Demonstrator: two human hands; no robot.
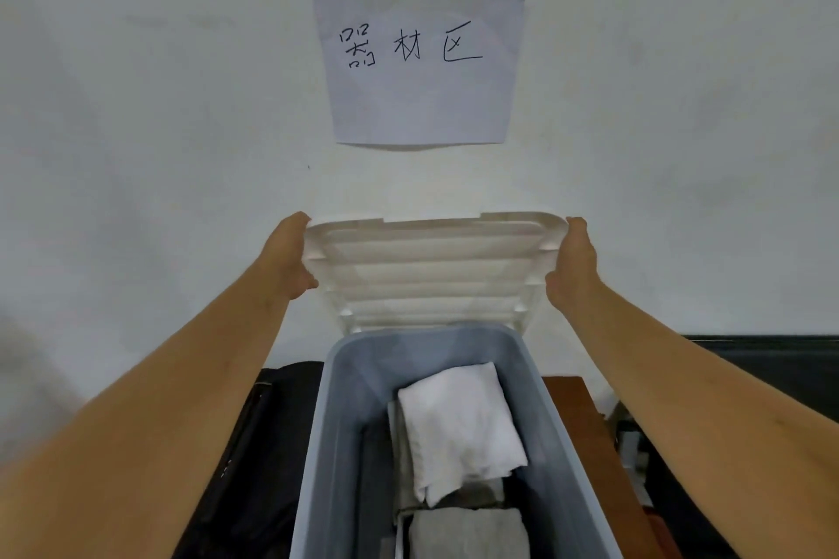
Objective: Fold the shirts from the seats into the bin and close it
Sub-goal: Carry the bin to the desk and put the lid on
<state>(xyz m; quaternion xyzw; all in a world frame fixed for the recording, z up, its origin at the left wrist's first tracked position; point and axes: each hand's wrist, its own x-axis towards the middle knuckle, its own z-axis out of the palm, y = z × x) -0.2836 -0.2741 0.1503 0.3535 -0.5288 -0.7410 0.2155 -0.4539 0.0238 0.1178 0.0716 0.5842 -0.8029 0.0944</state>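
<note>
Above the far end of the grey-blue bin (327,422) a white ribbed lid (426,272) stands raised with its underside facing the camera, the left hand (293,256) gripping its left edge and the right hand (573,261) gripping its right edge. Inside the bin a folded white shirt (461,427) lies on top of darker clothes, with a folded grey shirt (467,531) at the bin's near end. A black bag (254,445) lies just left of the bin, a brown wooden surface (585,422) just right of it, and on the wall (159,127) behind the bin hangs a paper sheet (420,104) with handwritten characters.
</note>
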